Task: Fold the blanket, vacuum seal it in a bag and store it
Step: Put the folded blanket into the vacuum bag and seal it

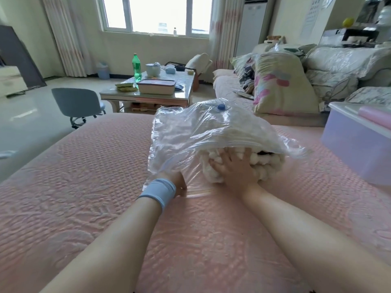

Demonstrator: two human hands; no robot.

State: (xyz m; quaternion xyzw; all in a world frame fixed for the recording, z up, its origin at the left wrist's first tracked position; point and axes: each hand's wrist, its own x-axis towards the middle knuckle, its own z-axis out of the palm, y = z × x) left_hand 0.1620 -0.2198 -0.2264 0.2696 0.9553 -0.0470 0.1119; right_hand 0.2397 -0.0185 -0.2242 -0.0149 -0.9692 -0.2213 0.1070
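A folded white chunky-knit blanket (268,163) lies mostly inside a clear plastic vacuum bag (190,132) on the pink quilted bed (84,187). The bag's mouth faces me and a blue valve cap (221,107) sits on its far top. My right hand (234,172) is spread flat against the blanket's near end at the bag's mouth. My left hand (178,183), with a light blue wristband, holds down the bag's lower edge on the bed; its fingers are partly hidden by the plastic.
A translucent storage box (357,144) with a white lid stands at the right on the bed. Beyond are a sofa with bedding (281,81), a coffee table (148,96) with a green bottle, and a grey chair (78,104).
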